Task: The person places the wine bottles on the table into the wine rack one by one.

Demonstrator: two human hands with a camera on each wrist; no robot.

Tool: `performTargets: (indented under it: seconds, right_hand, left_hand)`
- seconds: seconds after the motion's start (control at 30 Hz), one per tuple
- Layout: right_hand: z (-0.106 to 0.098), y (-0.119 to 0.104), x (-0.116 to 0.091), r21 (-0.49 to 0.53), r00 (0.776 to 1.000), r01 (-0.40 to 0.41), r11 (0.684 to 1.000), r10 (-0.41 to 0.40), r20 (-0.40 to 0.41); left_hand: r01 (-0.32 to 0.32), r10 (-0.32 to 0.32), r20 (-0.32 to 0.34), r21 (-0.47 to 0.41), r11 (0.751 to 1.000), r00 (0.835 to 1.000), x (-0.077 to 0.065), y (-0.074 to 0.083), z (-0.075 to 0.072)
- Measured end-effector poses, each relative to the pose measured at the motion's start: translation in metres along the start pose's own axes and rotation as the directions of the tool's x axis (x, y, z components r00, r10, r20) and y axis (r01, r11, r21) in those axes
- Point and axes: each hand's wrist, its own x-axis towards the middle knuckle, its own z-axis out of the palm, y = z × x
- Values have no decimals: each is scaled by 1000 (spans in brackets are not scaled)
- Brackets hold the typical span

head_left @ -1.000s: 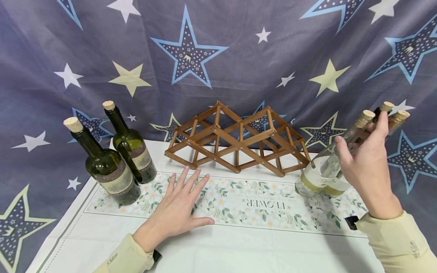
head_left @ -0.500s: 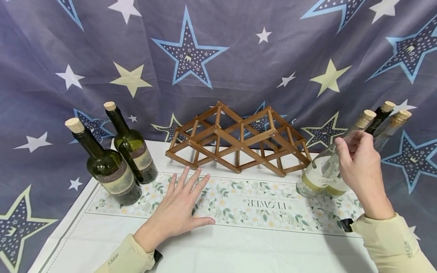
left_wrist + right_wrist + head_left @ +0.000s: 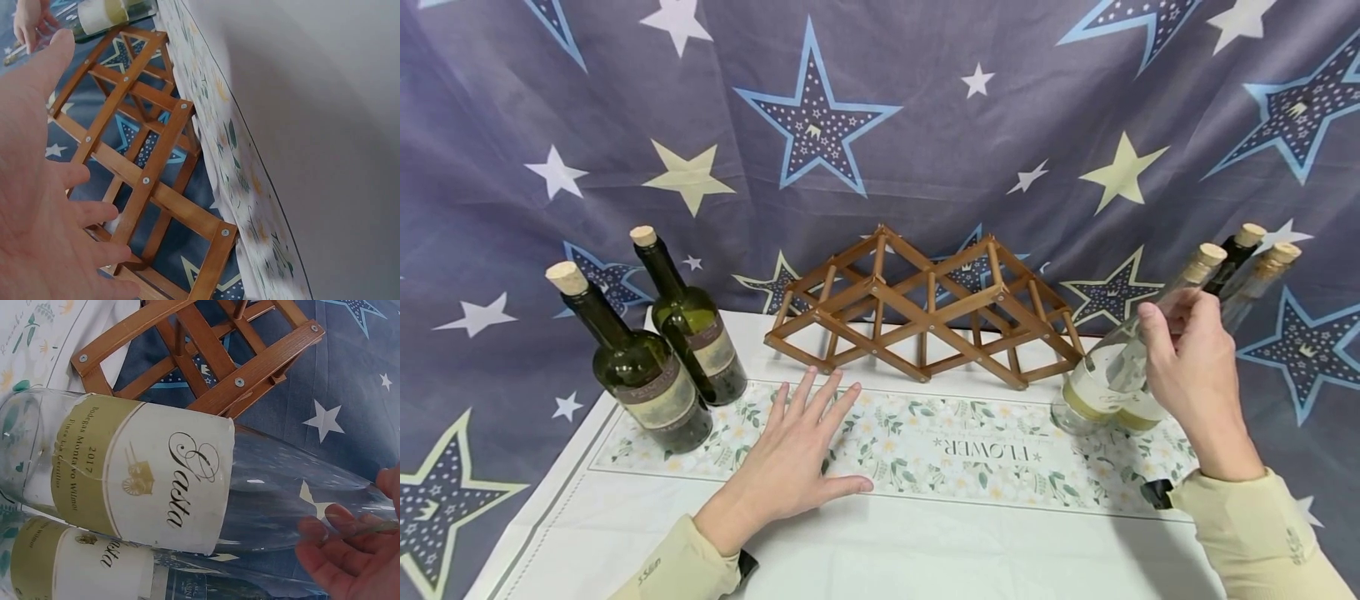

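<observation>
My right hand [image 3: 1198,375] grips the neck of a corked clear wine bottle [image 3: 1093,379] standing on the right. Its thumb and curled fingers lie on opposite sides of the neck, and the label [image 3: 169,475] reads "Gasta" in the right wrist view. Beside it stands a second clear bottle [image 3: 94,562] with a like label. A dark bottle [image 3: 1236,258] behind is mostly hidden by the hand. My left hand [image 3: 793,467], fingers spread and holding nothing, is palm down over the floral runner, in front of a wooden folding wine rack [image 3: 928,325].
Two corked green wine bottles, one nearer [image 3: 651,392] and one farther back [image 3: 707,342], stand upright at the left. A floral runner [image 3: 910,450] lies across the white tablecloth [image 3: 955,542]. Behind the table hangs a star-patterned cloth [image 3: 910,150].
My right hand has lowered slightly and moved left, its raised fingers curling in round the clear bottle's neck. More of the dark bottle's neck shows. The left hand stays in place.
</observation>
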Motion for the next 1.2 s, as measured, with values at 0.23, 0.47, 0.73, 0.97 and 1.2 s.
performTargets:
  seconds: [0.23, 0.47, 0.73, 0.97, 1.2]
  right_hand:
    - [-2, -2, -4, 20, 1000, 4, 1000, -3, -14]
    - [-4, -8, -6, 56, 1000, 8, 998, -7, -31]
    - [-3, -15, -12, 127, 997, 24, 992, -15, -72]
    - [1, -16, -19, 164, 992, 49, 985, -29, -125]
    - [5, -17, -23, 240, 990, 34, 970, 0, -142]
  left_hand:
    - [6, -6, 10, 18, 1000, 1000, -2, 0, 2]
    - [11, -11, 16, 15, 1000, 1000, -3, 0, 1]
    - [11, -11, 4, 3, 1000, 1000, -1, 0, 2]
    - [4, -4, -2, 20, 1000, 1000, 1, -1, 1]
    - [-5, 5, -16, 11, 1000, 1000, 3, -1, 0]
